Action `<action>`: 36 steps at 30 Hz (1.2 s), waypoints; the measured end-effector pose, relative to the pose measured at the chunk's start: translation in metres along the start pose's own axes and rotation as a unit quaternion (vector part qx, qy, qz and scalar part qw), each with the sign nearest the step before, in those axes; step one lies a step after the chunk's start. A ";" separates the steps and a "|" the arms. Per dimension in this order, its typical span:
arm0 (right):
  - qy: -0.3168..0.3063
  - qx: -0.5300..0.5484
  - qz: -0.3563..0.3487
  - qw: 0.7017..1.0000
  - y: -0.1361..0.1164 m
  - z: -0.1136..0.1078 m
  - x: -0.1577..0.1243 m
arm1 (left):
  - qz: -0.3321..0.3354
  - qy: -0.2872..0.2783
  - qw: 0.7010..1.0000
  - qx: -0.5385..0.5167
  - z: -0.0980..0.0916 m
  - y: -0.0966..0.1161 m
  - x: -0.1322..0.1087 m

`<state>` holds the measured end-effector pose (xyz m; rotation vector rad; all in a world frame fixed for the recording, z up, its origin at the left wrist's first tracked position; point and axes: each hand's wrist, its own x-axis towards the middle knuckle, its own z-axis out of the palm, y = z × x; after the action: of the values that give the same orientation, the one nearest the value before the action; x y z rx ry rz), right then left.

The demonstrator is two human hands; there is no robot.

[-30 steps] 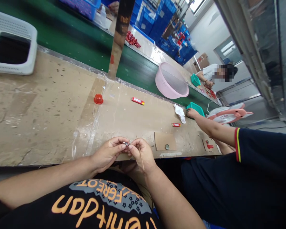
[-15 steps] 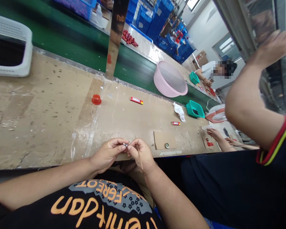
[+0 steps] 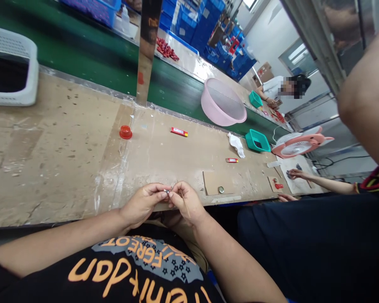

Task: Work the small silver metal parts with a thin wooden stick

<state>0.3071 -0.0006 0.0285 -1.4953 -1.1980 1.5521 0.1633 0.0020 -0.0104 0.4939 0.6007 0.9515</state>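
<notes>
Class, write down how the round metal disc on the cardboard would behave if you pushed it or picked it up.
The disc looks rigid, so it probably won't flex, and it may feel heavy for its size. Lying flat on the cardboard, it would likely slide when pushed. Stood on edge, its round rim would probably roll.

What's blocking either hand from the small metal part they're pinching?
Nothing visible. The fingers of the left hand and right hand both meet on the small metal part, just over the edge of the workbench. The cardboard square lies off to the right, apart from the hands.
</notes>
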 end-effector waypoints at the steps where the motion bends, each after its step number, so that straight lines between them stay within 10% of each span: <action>1: 0.000 0.001 -0.003 1.000 0.000 0.001 0.000 | -0.001 -0.001 1.000 0.001 0.000 0.000 0.000; 19: 0.070 -0.120 -0.137 0.981 0.006 0.018 -0.015 | 0.121 0.026 0.985 0.123 0.001 0.001 -0.013; 36: 0.083 -0.095 -0.162 0.979 0.013 0.026 -0.024 | 0.092 0.015 0.994 0.063 0.014 0.010 -0.020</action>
<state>0.2860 -0.0320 0.0232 -1.4301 -1.4401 1.1023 0.1581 -0.0119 0.0108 0.6570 0.6534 1.1022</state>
